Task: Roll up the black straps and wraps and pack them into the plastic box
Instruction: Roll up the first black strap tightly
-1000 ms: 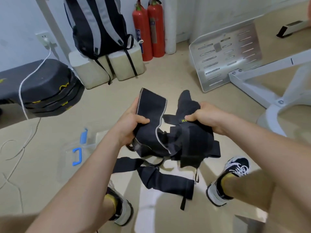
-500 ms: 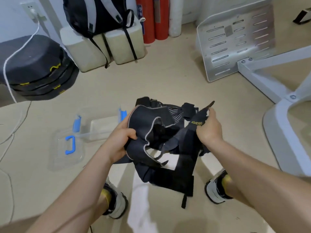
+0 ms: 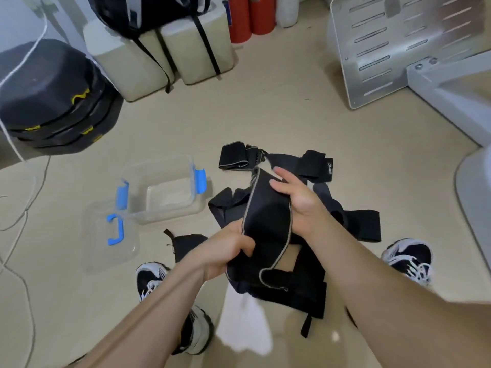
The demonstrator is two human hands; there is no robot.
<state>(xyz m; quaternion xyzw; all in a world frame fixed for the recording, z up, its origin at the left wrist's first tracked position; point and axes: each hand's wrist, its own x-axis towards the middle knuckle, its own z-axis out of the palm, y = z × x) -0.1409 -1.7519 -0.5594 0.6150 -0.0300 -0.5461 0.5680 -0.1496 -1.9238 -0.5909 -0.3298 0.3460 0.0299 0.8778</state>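
Note:
A wide black wrap (image 3: 268,224) with a grey edge hangs between my hands above the floor. My left hand (image 3: 228,251) grips its lower end, fingers curled round the fabric. My right hand (image 3: 297,203) holds its upper part, thumb on the front and fingers behind. Several other black straps (image 3: 361,224) lie in a loose heap on the floor under and beyond my hands, one folded piece (image 3: 235,158) at the far side. The clear plastic box (image 3: 164,192) with blue latches stands open on the floor to the left, its lid (image 3: 111,235) beside it.
My two black-and-white shoes (image 3: 409,258) flank the heap. Stacked black weight plates (image 3: 53,102) sit at far left with a white cable (image 3: 16,144). A backpack on pale blocks (image 3: 159,49), red extinguishers (image 3: 249,19) and a white machine frame (image 3: 398,49) stand behind.
The bundle of straps has dropped to the floor and spread out. My hands have lowered and now hold only the wide wrap. The view has tilted down.

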